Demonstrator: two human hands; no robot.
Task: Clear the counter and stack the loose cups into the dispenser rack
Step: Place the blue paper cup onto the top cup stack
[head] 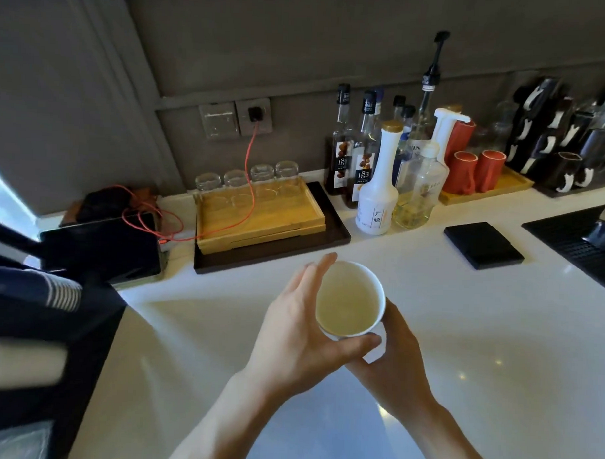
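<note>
A white paper cup [347, 299] is held above the white counter [479, 338] in the middle of the view, mouth towards me, its inside pale and empty. My left hand [297, 332] grips its left side, thumb across the near rim and fingers along the far edge. My right hand [392, 363] cups it from below and from the right, fingers wrapped round the base. No dispenser rack is clearly visible.
A wooden tray [260, 217] on a dark tray holds several upturned glasses at the back. Syrup bottles [378, 184], red cups [474, 170] and dark mugs [554, 142] line the wall. A black square pad [482, 244] lies right. A dark box [101, 246] with a red cable sits left.
</note>
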